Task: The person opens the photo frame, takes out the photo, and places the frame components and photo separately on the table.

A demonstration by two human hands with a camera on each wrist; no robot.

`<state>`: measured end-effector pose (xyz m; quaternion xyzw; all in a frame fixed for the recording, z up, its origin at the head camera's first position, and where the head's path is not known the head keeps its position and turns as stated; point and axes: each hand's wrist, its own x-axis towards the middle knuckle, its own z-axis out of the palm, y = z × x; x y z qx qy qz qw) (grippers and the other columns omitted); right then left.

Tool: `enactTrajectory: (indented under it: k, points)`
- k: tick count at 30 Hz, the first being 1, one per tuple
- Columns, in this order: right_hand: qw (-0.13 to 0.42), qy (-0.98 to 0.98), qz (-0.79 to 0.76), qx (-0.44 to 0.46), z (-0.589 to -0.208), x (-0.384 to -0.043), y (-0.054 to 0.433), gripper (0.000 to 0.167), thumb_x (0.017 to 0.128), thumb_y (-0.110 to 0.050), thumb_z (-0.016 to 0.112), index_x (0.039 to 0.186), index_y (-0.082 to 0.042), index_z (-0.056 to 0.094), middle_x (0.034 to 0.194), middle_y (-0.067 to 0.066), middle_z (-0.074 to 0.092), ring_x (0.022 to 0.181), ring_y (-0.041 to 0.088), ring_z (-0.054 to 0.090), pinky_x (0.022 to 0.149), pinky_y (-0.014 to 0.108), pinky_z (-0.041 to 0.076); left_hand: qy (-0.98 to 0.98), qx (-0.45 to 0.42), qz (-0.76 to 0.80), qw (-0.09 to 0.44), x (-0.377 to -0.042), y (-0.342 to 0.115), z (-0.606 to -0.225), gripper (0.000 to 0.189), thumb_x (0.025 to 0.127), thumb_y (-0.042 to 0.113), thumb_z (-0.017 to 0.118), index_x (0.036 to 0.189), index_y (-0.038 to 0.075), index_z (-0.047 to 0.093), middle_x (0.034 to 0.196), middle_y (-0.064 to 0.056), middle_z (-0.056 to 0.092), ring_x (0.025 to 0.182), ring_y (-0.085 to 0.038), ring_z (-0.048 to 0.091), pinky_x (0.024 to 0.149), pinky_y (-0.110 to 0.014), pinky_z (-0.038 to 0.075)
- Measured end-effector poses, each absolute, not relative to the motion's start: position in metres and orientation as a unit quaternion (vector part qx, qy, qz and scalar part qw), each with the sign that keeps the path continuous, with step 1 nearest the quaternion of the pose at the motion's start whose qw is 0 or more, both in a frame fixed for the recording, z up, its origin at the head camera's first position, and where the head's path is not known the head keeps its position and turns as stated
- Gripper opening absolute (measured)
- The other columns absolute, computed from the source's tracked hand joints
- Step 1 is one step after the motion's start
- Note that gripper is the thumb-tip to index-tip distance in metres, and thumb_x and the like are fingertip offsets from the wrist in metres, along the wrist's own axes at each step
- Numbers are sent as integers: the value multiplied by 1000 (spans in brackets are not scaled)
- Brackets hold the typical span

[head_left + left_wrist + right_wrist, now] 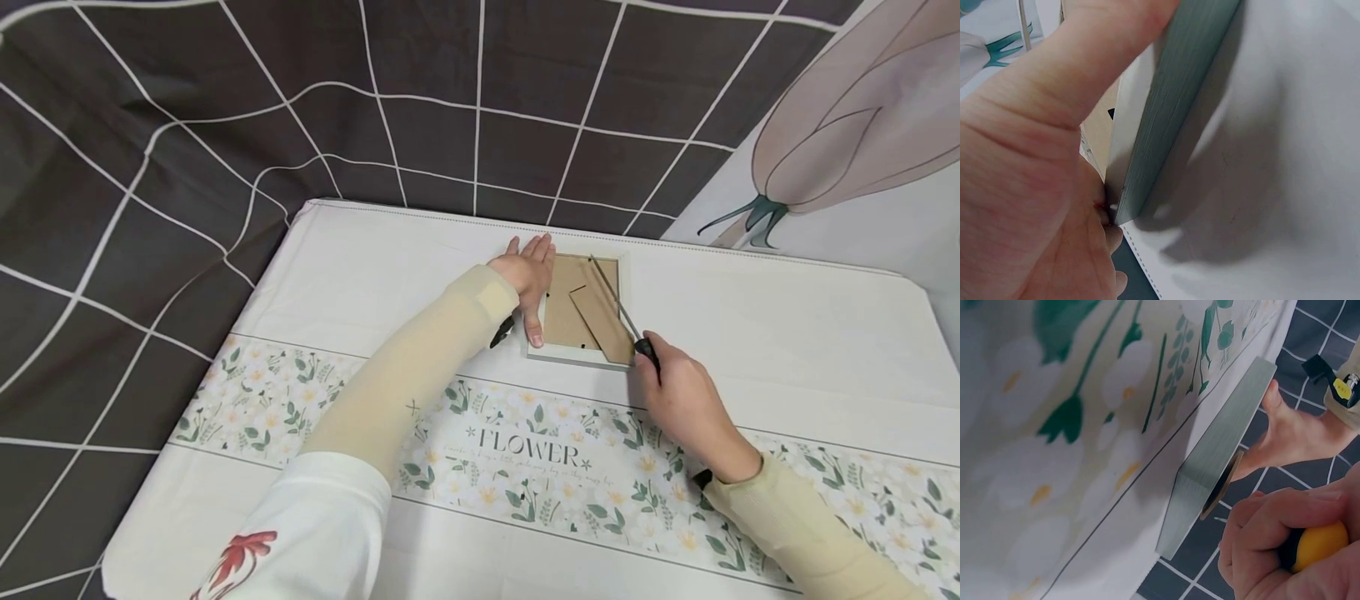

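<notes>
A picture frame (579, 354) with a pale border lies face down, its brown backing board (562, 312) showing. An angled flap, the easel stand (600, 321), runs across the board, and small dark tabs sit along the border. My left hand (531, 279) rests on the frame's left side, fingers extended toward the far corner and thumb on the near-left part. In my right hand (686, 400) I grip a screwdriver (617, 298) by its handle, which shows black and yellow in the right wrist view. Its thin shaft slants over the board, tip near the far border's dark tab.
Under the frame is a white tablecloth (390, 258) with a flowered band (525, 458) nearer me. A dark curtain with white grid lines (420, 125) hangs behind and to the left. At the back right is a pale sheet with a large flower print (832, 142).
</notes>
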<state>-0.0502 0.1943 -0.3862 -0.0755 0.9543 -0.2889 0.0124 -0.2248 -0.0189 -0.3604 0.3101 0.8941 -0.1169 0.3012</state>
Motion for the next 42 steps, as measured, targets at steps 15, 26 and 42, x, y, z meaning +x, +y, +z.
enactTrajectory:
  k: [15, 26, 42]
  points:
    - [55, 953, -292, -52, -386, -55, 186, 49, 108, -15, 36, 146, 16, 36, 136, 40, 49, 97, 41, 58, 81, 53, 47, 893, 309, -136, 298, -224, -16, -359, 160, 57, 77, 80, 154, -9, -13, 163, -27, -19, 153, -35, -13, 124, -50, 0]
    - [48, 956, -286, -50, -389, -55, 186, 49, 107, -10, 38, 145, 20, 34, 136, 43, 46, 117, 50, 55, 93, 64, 46, 893, 303, -140, 301, -223, -14, -358, 159, 58, 76, 80, 154, -10, -14, 162, -27, -18, 153, -36, -12, 124, -50, 0]
    - [48, 958, -279, -40, -391, -52, 183, 49, 106, -8, 40, 143, 23, 34, 135, 45, 45, 127, 57, 45, 100, 66, 42, 893, 300, -136, 306, -224, -14, -359, 159, 59, 75, 81, 154, -9, -16, 162, -27, -20, 152, -36, -13, 124, -50, 0]
